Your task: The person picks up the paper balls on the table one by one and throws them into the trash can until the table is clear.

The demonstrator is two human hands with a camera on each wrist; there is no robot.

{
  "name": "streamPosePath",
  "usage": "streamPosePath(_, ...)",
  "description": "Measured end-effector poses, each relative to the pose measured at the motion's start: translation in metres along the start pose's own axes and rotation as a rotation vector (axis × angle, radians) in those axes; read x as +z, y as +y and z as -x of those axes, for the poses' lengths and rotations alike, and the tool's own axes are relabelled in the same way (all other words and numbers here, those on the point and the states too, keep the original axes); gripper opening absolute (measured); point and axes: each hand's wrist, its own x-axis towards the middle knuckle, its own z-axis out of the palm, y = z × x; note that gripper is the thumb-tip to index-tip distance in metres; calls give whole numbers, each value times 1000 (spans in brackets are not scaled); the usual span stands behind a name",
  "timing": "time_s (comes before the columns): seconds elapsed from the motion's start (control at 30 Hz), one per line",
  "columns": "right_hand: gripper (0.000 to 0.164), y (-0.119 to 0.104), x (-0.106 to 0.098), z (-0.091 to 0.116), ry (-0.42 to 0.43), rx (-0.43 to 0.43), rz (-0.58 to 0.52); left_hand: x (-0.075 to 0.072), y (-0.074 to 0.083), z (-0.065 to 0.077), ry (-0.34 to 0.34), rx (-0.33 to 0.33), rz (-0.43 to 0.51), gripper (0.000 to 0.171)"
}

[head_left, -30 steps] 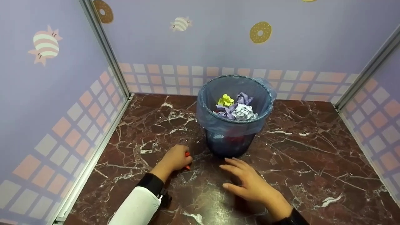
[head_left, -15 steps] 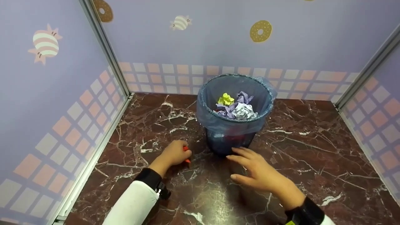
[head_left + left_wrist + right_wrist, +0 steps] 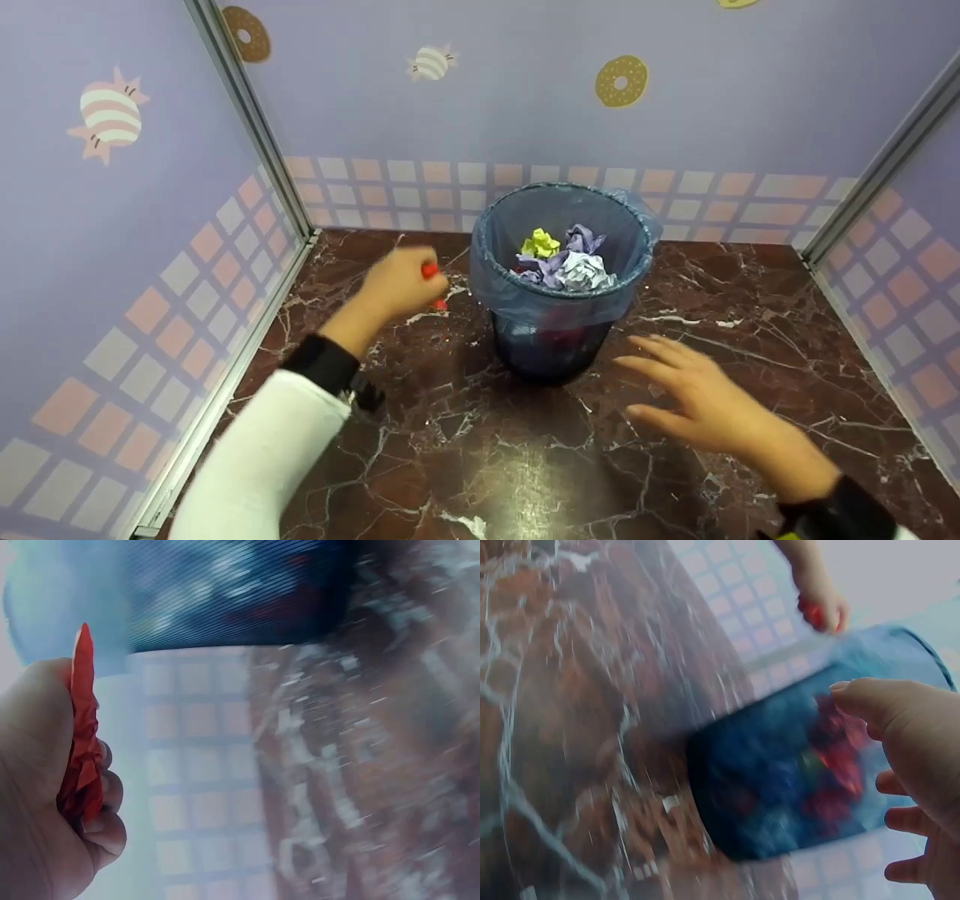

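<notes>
My left hand point(image 3: 400, 283) grips a crumpled piece of red paper point(image 3: 84, 757), raised above the table to the left of the bin. Fingers curl round the paper, and a pointed end sticks out past the thumb in the left wrist view. A dark mesh waste bin point(image 3: 551, 349) stands upright, lined with a translucent blue bag point(image 3: 559, 307) folded over its rim. Inside lie crumpled paper balls: yellow point(image 3: 540, 244), purple point(image 3: 585, 239) and white point(image 3: 584, 271). My right hand point(image 3: 694, 394) hovers right of the bin, its fingers spread and holding nothing.
The bin stands on a dark red marbled tabletop point(image 3: 480, 465). Purple printed panels close in the back point(image 3: 517, 97), the left point(image 3: 172, 187) and the right point(image 3: 922, 247), with metal strips at their corners.
The left hand has lifted the red paper off the table and moved it up and away, towards the bin's rim height. The right hand has drifted to the right, away from the bin's base.
</notes>
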Motion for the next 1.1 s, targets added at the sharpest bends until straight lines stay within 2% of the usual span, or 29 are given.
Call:
streamPosePath(0.13,66,17,-20,15,2,89,2,-34,22,-17,-1,-24,88,19)
streamPosePath(0.2,66,25,-31,20,18,132,0,-46,36,-28,17,-10,98,19)
streamPosePath(0.27,66,33,-42,27,41,162,-5,-54,51,-39,29,13,87,20)
streamPosePath(0.37,66,44,-56,39,99,195,-23,-57,79,-54,33,71,54,21)
streamPosePath(0.5,68,58,-68,56,222,196,-54,-50,118,-72,-17,145,47,18)
streamPosePath(0.57,70,65,-71,63,275,191,-63,-44,136,-79,-32,181,14,17)
streamPosePath(0.7,68,73,-70,75,307,211,-82,-29,162,-86,-71,237,-67,14)
streamPosePath(0.9,66,80,-64,85,290,266,-117,-8,179,-87,-150,291,-194,16)
streamPosePath(1.1,66,82,-60,88,304,268,-111,3,185,-86,-197,284,-227,21)
